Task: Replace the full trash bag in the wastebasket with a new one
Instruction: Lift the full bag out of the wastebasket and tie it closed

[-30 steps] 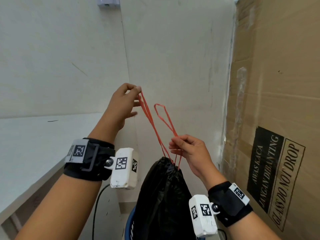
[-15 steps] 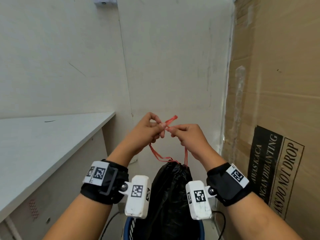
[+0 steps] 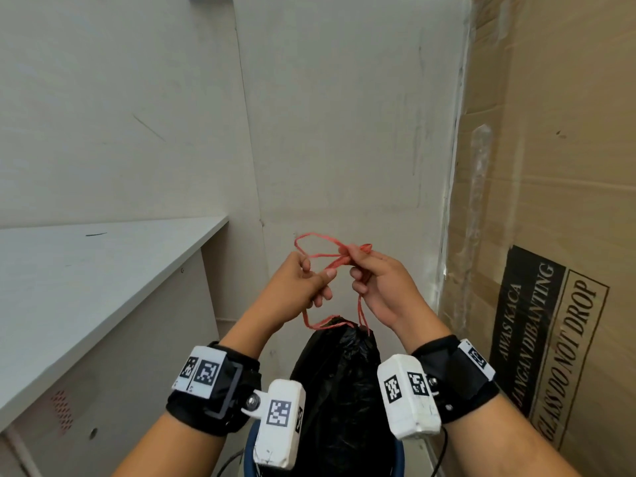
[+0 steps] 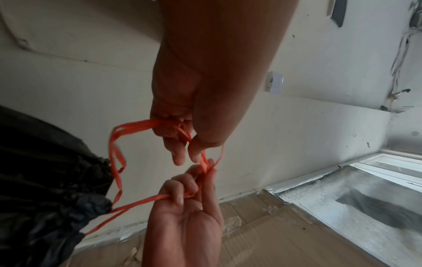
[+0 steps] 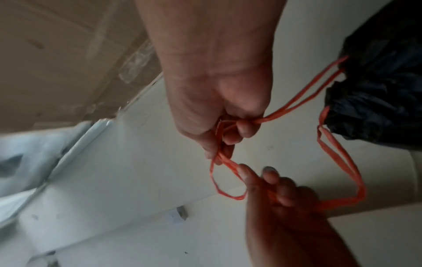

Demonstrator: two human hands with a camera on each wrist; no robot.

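Your left hand (image 3: 303, 287) is curled around one red drawstring loop (image 3: 321, 247), thumb and forefinger pinching the strand while the other fingers fold over the length that drops to the bag; from the left wrist camera you can see that strand run through your closed fingers (image 4: 175, 133) and down toward the gathered plastic. Just beside it, almost touching, your right hand (image 3: 382, 287) pinches the other loop between thumb and forefinger, and the lower fingers curl around the doubled strand that hangs to the bag's neck. Both hands are clenched on the drawstrings, which cross between your fingertips, with one loop standing up above your knuckles. Below your hands, between your wrists, the black trash bag (image 3: 344, 383) is cinched shut at the top and stands in the blue-rimmed wastebasket (image 3: 399, 459), of which only a bit of rim shows. To your left runs a white desk (image 3: 86, 280), its top at about the level of your hands. To your right a large cardboard box (image 3: 550, 166) leans against the wall, and its black printed label (image 3: 547, 356) reads "AWAS KACA", "JANGAN DIBANTING" and "GLASS DO NOT DROP". Each wrist carries a black strap with a white camera block bearing square black-and-white marker codes.
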